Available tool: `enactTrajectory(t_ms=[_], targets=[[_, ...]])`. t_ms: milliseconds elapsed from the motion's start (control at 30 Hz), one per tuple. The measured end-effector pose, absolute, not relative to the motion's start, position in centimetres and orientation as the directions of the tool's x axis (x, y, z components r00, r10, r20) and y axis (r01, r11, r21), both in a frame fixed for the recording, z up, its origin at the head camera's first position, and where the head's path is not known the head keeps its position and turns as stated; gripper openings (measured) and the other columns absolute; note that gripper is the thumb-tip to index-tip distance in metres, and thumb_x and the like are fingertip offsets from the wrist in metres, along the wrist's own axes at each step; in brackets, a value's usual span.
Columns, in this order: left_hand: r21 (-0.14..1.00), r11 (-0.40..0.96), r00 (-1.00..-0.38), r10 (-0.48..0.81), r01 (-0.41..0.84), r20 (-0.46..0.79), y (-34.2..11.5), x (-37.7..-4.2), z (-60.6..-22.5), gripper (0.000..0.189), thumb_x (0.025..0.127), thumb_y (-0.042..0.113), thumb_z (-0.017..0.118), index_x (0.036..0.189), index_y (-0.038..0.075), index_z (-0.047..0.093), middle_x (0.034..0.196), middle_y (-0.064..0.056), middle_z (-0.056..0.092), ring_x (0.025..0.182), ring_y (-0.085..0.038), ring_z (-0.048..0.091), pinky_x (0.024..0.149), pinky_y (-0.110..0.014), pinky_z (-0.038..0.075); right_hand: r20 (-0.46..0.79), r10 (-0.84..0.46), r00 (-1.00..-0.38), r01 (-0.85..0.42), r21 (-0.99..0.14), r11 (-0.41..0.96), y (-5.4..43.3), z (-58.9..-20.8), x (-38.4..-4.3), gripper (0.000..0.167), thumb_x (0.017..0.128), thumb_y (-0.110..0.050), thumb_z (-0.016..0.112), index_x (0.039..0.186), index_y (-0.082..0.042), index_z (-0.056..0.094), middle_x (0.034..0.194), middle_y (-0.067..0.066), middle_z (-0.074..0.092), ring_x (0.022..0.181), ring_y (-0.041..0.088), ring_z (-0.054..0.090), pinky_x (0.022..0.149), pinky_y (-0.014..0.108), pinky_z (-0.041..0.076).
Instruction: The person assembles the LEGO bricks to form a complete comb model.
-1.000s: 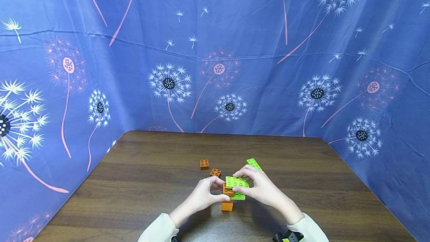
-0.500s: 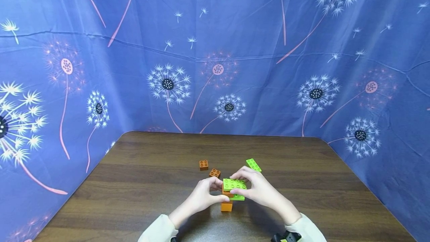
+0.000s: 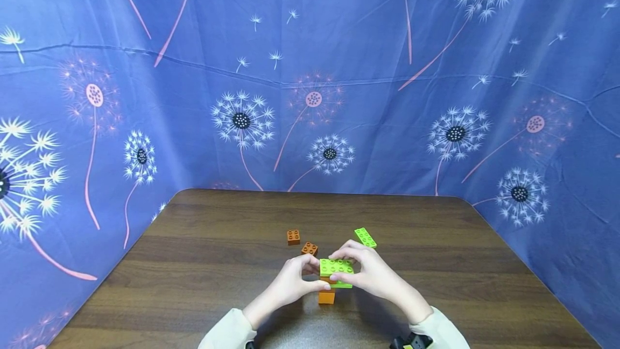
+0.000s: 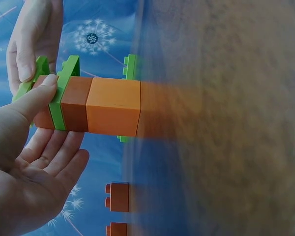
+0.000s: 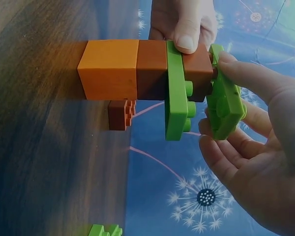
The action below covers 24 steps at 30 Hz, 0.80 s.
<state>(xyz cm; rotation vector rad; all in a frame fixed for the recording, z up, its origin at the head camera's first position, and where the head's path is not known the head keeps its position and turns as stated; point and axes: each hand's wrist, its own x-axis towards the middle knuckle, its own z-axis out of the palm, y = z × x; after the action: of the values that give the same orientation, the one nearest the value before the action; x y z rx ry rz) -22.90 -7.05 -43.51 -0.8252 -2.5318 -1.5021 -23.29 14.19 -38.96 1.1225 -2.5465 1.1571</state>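
Note:
A tower of toy building bricks stands upright on the table. Its base is an orange brick, then come a brown brick, a green plate jutting to the right, and another brown brick. My left hand grips the tower near the upper brown brick, thumb in front and fingers behind. Over that brick, a second green plate is pinched by my right hand, thumb at the near side. In the right wrist view this plate sits slightly tilted, with brown studs showing beneath it.
Two loose brown bricks, one farther back and one closer, lie behind the left hand. Beyond the right hand lies a loose green plate. A blue dandelion-print cloth hangs behind the wooden table.
The right hand has moved slightly left and the pinched green plate now covers the upper brown brick's top. The left hand keeps its hold on the tower.

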Motion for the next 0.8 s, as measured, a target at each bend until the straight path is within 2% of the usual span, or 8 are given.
enactTrajectory(t_ms=[333, 667, 800], targets=[[0.795, 0.364, -0.850, 0.406, 0.486, 0.334, -7.00, -22.84, -43.38, 0.032, 0.075, 0.023, 0.079, 0.094, 0.006, 0.061, 0.091, -0.005, 0.070, 0.087, -0.018, 0.067, 0.085, -0.029, 0.053, 0.373, -0.580, -0.724, -0.664, -0.605, 0.440, 14.11, -38.99, -23.42, 0.030, 0.080, -0.028, 0.074, 0.104, -0.013, 0.067, 0.095, -0.001, 0.060, 0.060, 0.001, 0.043, 0.052, 0.020, 0.043], [0.789, 0.364, -0.846, 0.411, 0.495, 0.341, -7.04, -22.92, -43.40, 0.031, 0.075, 0.023, 0.079, 0.093, 0.006, 0.061, 0.091, -0.005, 0.069, 0.087, -0.018, 0.067, 0.085, -0.028, 0.053, 0.375, -0.589, -0.716, -0.667, -0.616, 0.419, 14.06, -38.74, -23.41, 0.029, 0.080, -0.029, 0.074, 0.103, -0.014, 0.067, 0.095, -0.001, 0.060, 0.060, 0.011, 0.046, 0.052, 0.019, 0.042], [0.786, 0.367, -0.845, 0.414, 0.496, 0.340, -7.02, -22.93, -43.51, 0.031, 0.075, 0.023, 0.079, 0.093, 0.006, 0.061, 0.092, -0.005, 0.069, 0.087, -0.017, 0.067, 0.085, -0.028, 0.053, 0.369, -0.589, -0.719, -0.664, -0.616, 0.424, 14.18, -38.82, -23.38, 0.030, 0.080, -0.030, 0.073, 0.105, -0.014, 0.067, 0.096, -0.001, 0.060, 0.060, 0.011, 0.046, 0.052, 0.020, 0.042]])
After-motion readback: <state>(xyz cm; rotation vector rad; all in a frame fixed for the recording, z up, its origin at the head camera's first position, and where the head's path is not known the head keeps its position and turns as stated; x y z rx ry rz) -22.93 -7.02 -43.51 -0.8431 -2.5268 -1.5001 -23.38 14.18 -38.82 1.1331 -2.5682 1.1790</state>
